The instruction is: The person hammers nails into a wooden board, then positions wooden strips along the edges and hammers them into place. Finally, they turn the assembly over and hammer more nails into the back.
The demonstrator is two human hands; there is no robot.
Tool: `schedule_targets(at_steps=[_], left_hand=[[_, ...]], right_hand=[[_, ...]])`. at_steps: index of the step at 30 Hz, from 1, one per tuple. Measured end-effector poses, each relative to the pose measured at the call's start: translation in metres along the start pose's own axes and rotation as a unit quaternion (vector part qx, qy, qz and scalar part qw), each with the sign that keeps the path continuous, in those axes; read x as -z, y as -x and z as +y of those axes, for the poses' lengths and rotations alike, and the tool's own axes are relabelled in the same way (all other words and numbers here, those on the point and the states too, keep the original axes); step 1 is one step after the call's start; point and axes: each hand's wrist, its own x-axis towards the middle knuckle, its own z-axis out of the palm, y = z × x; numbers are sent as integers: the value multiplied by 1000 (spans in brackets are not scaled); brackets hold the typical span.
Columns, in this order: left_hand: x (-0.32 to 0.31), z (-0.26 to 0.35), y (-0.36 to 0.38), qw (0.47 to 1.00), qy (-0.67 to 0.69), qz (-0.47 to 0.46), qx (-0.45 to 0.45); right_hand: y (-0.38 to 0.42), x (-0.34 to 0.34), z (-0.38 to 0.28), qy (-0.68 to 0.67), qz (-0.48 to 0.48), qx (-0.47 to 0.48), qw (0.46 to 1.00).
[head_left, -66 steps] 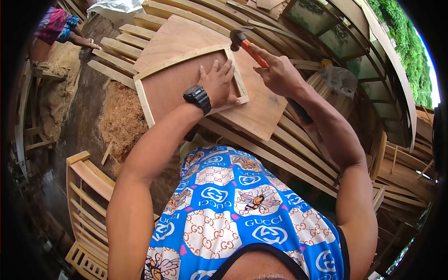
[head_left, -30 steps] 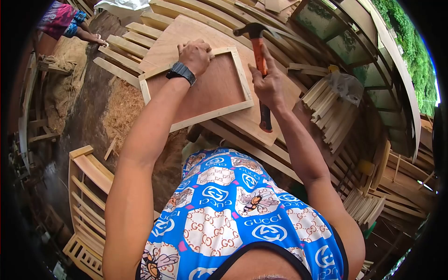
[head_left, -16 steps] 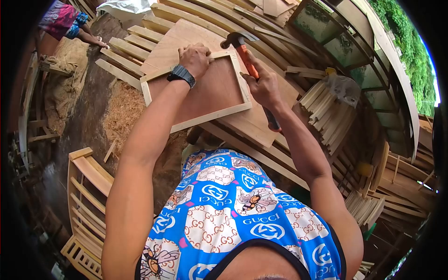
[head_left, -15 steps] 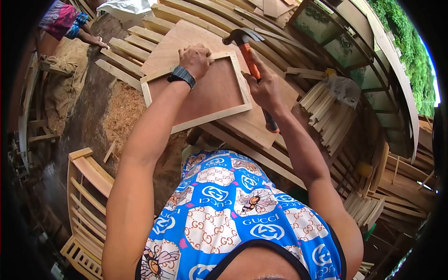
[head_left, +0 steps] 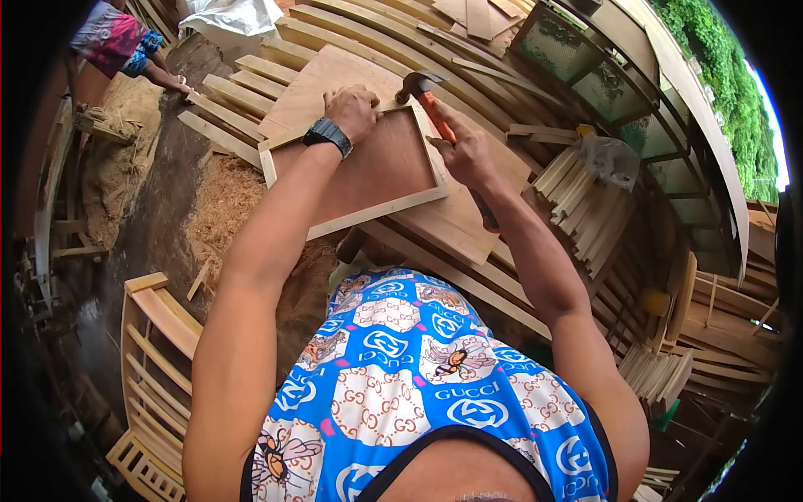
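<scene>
A rectangular wooden frame with a reddish-brown panel (head_left: 393, 167) inside pale rails lies on a sheet of plywood (head_left: 468, 222). My left hand (head_left: 351, 115), with a dark watch at the wrist, is closed over the frame's far rail. Its fingertips press together there, and anything small between them is hidden. In my right hand (head_left: 467, 157) is a claw hammer (head_left: 436, 114) with an orange and black handle, gripped partway along. The hammer's dark head is beside the far right corner of the frame, close to my left fingers.
Long boards (head_left: 360, 29) lie side by side beyond and under the plywood. Bundled wood strips (head_left: 581, 197) and a plastic bag (head_left: 608, 159) sit to the right. A slatted wooden chair (head_left: 159, 360) stands at lower left, near sawdust (head_left: 226, 197). Another person (head_left: 125, 42) is at upper left.
The hammer and my right hand have moved slightly left, bringing the hammer head nearer the frame's far corner. My left hand stays on the far rail. The view has shifted slightly.
</scene>
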Motion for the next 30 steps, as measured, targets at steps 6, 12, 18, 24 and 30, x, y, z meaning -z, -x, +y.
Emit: schedule_targets(at_steps=[6,12,18,24,30], left_hand=[[10,-40,31,997,12,61,49],[7,-42,24,996,58,28,61],[11,-37,20,993,63,-30,97],[8,-18,17,996,39,-18,84],[8,-12,15,994,44,-38,90]], right_hand=[[22,21,-13,4,-41,-67,997],[17,23,-42,106,-66,107,986],[-4,30,-84,123,-55,221,966],[-33,37,-59,273,-168,106,941],[-11,24,-39,82,-30,182,980]])
